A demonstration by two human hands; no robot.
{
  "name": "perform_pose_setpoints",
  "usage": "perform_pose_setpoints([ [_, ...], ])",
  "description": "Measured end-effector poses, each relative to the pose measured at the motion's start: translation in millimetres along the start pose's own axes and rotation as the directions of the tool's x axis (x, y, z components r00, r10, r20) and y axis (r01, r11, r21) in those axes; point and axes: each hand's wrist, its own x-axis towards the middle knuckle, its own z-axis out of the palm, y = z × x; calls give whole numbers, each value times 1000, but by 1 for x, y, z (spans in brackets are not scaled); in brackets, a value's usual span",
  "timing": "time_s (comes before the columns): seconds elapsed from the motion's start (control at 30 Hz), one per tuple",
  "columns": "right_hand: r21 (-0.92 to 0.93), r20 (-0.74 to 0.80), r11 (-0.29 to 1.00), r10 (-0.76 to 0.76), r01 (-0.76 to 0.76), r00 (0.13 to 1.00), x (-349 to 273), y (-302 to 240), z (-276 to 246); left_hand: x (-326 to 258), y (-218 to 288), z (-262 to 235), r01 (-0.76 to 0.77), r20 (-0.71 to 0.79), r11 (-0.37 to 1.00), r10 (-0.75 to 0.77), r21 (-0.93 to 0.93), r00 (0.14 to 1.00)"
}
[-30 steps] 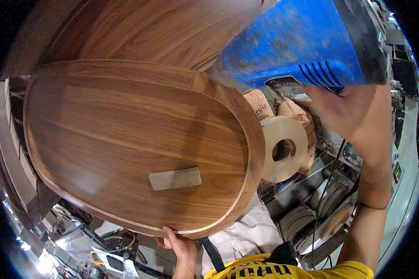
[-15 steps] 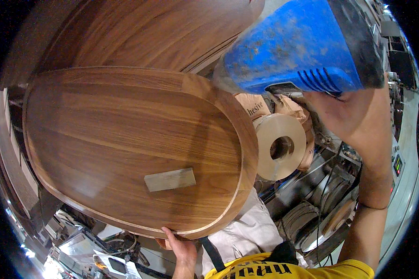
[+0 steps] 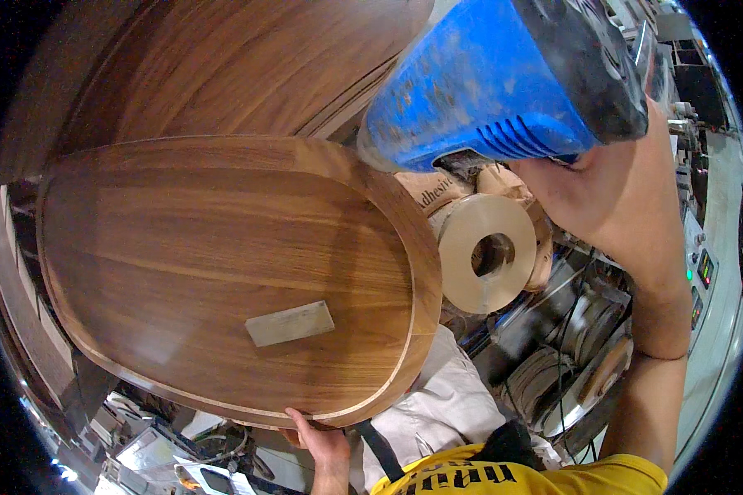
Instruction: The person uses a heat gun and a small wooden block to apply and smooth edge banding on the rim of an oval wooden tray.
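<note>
A large oval wood-grain panel (image 3: pixel 223 239) with a raised rim fills the left and middle. My left hand (image 3: pixel 325 445) grips the panel's near edge, thumb on top of the rim and the other fingers mostly hidden beneath. A small rectangular wood block (image 3: pixel 291 323) lies on the panel. My right hand (image 3: pixel 598 186) is wrapped around the handle of a dusty blue heat gun (image 3: pixel 479 91) with a black rear end. Its tapered front points left, above the rim at the panel's far right; the handle and most of the gripping fingers are hidden.
A roll of beige edging tape (image 3: pixel 458 264) and brown paper sacks (image 3: pixel 433 191) sit right of the panel. Below them are several dusty rolls (image 3: pixel 537 384) and a hanging black cable (image 3: pixel 563 371). Another curved wood-grain piece (image 3: pixel 248 66) rises behind. A control panel (image 3: pixel 703 268) stands at far right.
The heat gun and my right hand have shifted slightly left in the picture. The panel and tape roll have also shifted a little left as the view moved. My left hand keeps its grip.
</note>
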Motion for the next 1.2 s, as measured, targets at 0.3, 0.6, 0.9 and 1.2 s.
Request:
perform_pose_setpoints([
  [0.3,46,33,997,54,-55,998,-11,6,-1,4,-1,-7,29,46,998,-26,-50,999],
  [0.6,74,-44,997,-4,7,999,-10,4,3,14,-5,-24,27,16,996,-26,-90,1000],
  [0.9,60,-3,997,48,-47,999,-20,8,1,10,-4,-15,8,12,999,-9,50,1000],
  [1.2,74,-14,996,43,-42,999,-23,10,2,9,-3,-12,22,4,999,-22,43,1000],
])
